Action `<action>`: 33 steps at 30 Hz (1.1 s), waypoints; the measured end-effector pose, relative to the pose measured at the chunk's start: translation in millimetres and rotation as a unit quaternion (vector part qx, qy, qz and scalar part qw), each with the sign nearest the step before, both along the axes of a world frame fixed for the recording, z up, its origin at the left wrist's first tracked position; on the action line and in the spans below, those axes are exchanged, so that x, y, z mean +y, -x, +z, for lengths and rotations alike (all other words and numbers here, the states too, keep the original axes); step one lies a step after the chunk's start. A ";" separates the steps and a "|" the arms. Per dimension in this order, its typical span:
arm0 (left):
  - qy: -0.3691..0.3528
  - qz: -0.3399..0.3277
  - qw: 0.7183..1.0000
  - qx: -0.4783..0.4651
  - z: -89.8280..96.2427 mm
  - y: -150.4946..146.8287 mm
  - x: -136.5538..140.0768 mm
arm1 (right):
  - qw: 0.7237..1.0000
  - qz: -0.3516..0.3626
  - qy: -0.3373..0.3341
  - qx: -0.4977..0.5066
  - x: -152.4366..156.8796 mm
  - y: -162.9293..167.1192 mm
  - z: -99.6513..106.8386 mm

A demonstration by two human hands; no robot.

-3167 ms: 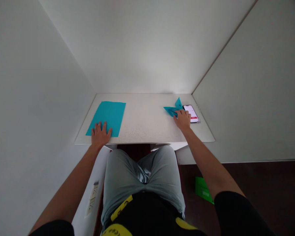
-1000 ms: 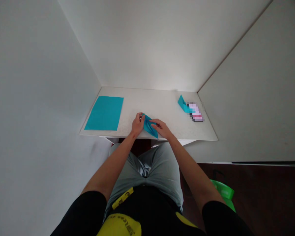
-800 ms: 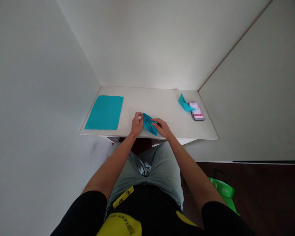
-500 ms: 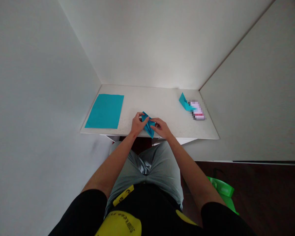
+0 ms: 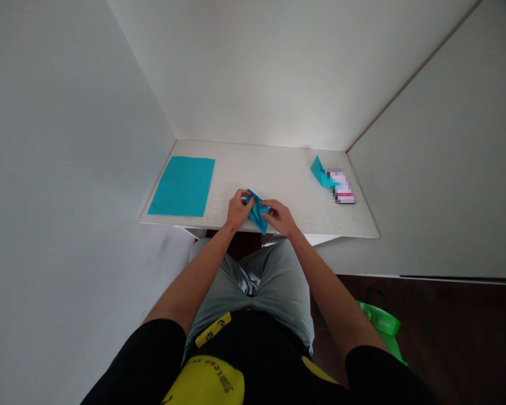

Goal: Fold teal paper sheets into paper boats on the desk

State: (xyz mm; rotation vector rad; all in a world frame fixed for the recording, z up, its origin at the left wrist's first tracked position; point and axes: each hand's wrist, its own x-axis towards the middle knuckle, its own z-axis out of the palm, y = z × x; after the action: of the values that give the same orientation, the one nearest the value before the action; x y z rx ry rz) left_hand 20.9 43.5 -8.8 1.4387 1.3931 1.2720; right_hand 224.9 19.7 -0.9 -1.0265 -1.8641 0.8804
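A small piece of folded blue paper [image 5: 259, 216] is held between my two hands near the table's front edge, one corner pointing toward me. My left hand [image 5: 238, 209] grips its left side, thumb on top. On the right side, my right hand [image 5: 280, 217] pinches the paper's edge with bent fingers. The inner folds are too small to make out clearly. A flat blue sheet [image 5: 182, 187] lies on the left of the table, and a folded blue paper boat [image 5: 319, 172] rests at the right.
The white table [image 5: 261, 160] is bounded by walls at the back, left and right. Beside the paper boat lies a pixelated, phone-like object [image 5: 343, 190]. On the dark floor at lower right stands a green plastic object [image 5: 382, 323].
The view has shifted slightly. Both hands still hold the folded paper in nearly the same place; its upper folds look a little more spread.
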 end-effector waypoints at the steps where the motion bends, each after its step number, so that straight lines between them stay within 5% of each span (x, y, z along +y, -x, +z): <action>1: -0.003 0.004 1.000 0.002 0.3 -0.4 0.0 | 1.000 0.003 -0.002 -0.001 -0.5 0.1 0.6; 26: -0.003 0.014 1.000 -0.013 3.2 -4.2 0.8 | 0.998 0.020 -0.049 -0.024 -5.2 -0.6 -0.8; 33: -0.031 -0.041 0.999 0.002 1.7 -1.9 1.8 | 0.998 -0.003 -0.042 -0.042 -2.0 -1.5 -4.3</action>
State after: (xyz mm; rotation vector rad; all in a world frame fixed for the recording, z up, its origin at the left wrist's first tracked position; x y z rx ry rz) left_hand 22.9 45.3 -7.1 1.5245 1.2940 1.2716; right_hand 226.4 17.7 -5.2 -1.0303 -1.9488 0.7583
